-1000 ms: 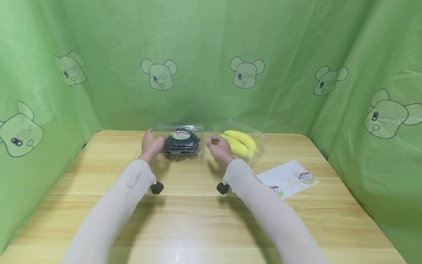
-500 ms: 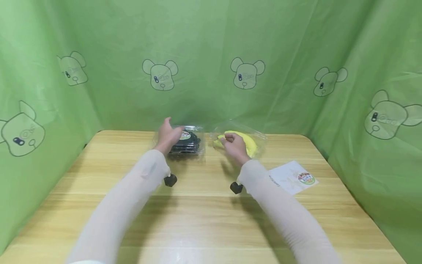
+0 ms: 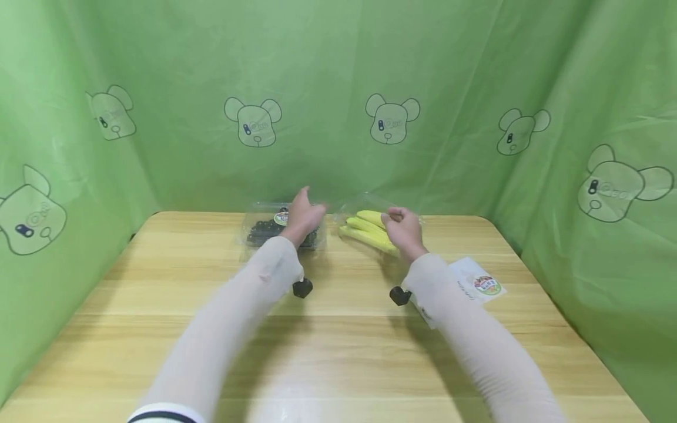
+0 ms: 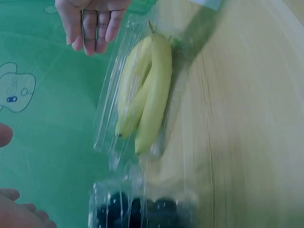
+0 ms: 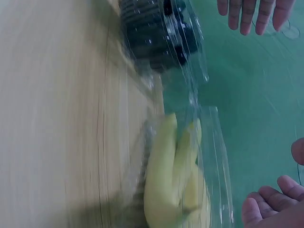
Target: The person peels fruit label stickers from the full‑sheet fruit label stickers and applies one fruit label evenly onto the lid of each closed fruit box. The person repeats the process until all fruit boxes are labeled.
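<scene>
My left hand (image 3: 304, 218) hovers over the right part of a clear plastic box of dark round fruit (image 3: 258, 236), its fingers and thumb apart and nothing in them. Part of that box is hidden behind the hand. To its right lies a second clear box with several yellow bananas (image 3: 365, 232). My right hand (image 3: 404, 230) is at the right end of the banana box, overlapping it in the head view, fingers loosely bent. In the right wrist view the right hand (image 5: 275, 203) is beside the box of bananas (image 5: 166, 180), apart from it and holding nothing.
A white sheet (image 3: 462, 269) with a round fruit sticker (image 3: 486, 285) lies on the right of the wooden table (image 3: 338, 364), partly under the right forearm in view. A green curtain (image 3: 328, 59) with bear heads encloses the back and sides.
Both hands have moved to the right: the left from the left side of the dark fruit box to over its right part, the right from the banana box's left end to its right end.
</scene>
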The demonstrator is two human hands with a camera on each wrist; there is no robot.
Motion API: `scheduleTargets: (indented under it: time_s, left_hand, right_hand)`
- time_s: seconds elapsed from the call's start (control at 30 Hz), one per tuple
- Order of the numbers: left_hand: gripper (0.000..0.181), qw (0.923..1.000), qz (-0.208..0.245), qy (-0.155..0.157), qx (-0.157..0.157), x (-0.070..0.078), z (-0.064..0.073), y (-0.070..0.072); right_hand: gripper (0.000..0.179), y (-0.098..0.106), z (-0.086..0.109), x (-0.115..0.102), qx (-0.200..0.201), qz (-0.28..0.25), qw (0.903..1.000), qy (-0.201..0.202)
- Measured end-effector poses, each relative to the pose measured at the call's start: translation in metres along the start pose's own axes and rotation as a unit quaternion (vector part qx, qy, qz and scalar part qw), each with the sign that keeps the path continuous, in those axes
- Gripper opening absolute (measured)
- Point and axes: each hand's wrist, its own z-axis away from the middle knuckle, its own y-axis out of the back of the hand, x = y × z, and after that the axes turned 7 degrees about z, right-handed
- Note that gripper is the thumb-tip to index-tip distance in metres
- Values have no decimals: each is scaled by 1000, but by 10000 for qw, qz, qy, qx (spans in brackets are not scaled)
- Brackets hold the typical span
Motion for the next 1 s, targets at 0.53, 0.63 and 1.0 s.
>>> scheduleTargets:
  time_s: [0.53,0.63,1.0]
  left_hand:
    - [75,9993,-52,-33,-367,-7,-9,-41]
    - [75,9987,77,114,-488,-11,-11,-45]
    - [79,9956,430,399,-732,-22,-25,-62]
  right_hand:
    - [46,26,-6,32,753,156,9964,-355]
    - [47,27,-6,37,860,-6,9951,-488]
    - [65,28,-9,55,854,-100,9906,-1066]
